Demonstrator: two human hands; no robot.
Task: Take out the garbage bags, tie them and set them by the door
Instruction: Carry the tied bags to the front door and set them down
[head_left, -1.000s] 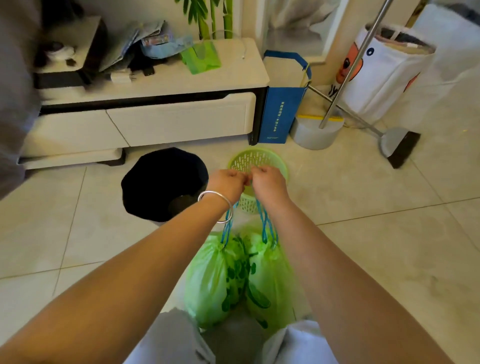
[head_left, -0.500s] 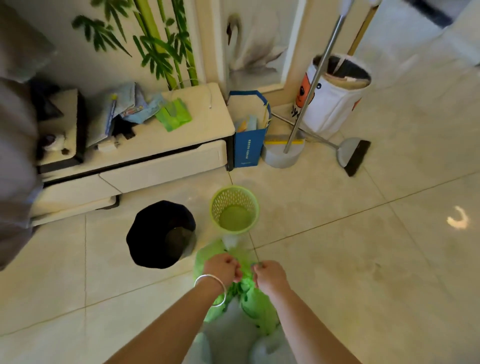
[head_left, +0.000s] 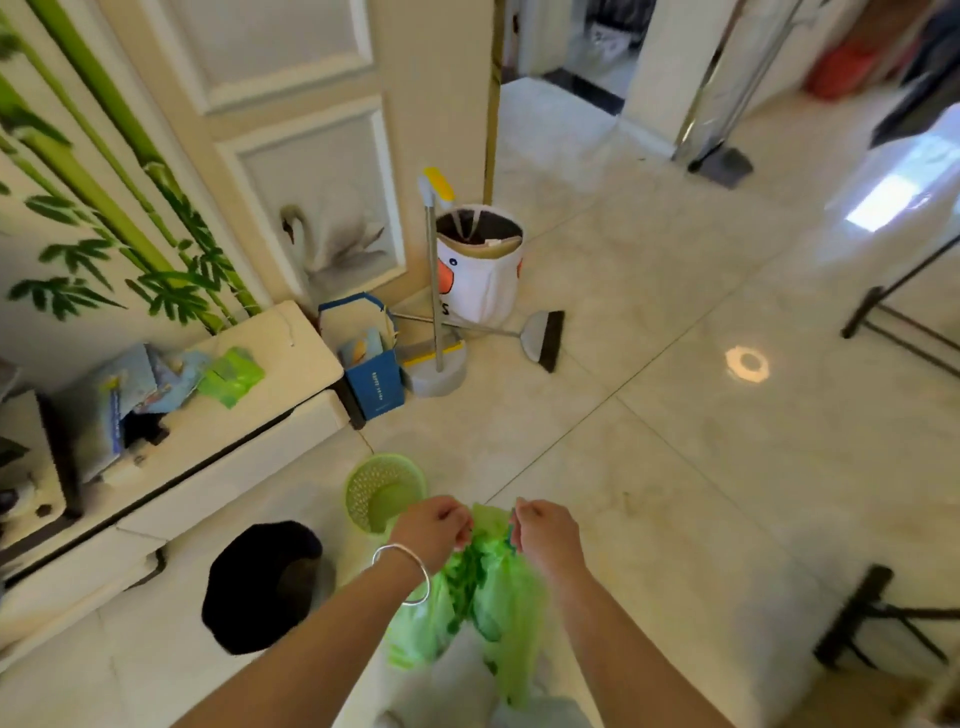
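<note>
Two light green garbage bags hang side by side in front of my legs. My left hand (head_left: 431, 530), with a silver bangle on the wrist, is shut on the top of the left green bag (head_left: 421, 623). My right hand (head_left: 545, 532) is shut on the blue drawstring of the right green bag (head_left: 511, 608). The fists are a small gap apart at the same height. A small green mesh bin (head_left: 382, 491) stands on the floor just beyond my left hand, and a black bin (head_left: 260, 584) stands left of it.
A white low cabinet (head_left: 218, 441) with clutter runs along the left wall. By the panelled door (head_left: 311, 156) stand a blue paper bag (head_left: 371, 371), a dustpan with pole (head_left: 436, 358), a broom (head_left: 540, 340) and a white duck-face basket (head_left: 480, 270). Dark furniture legs (head_left: 872, 618) stand at right. An open doorway (head_left: 561, 78) lies ahead.
The view has lifted and swung right, showing the door and doorway. Both fists have kept their hold on the bags, which now hang lower in the frame, past the green mesh bin.
</note>
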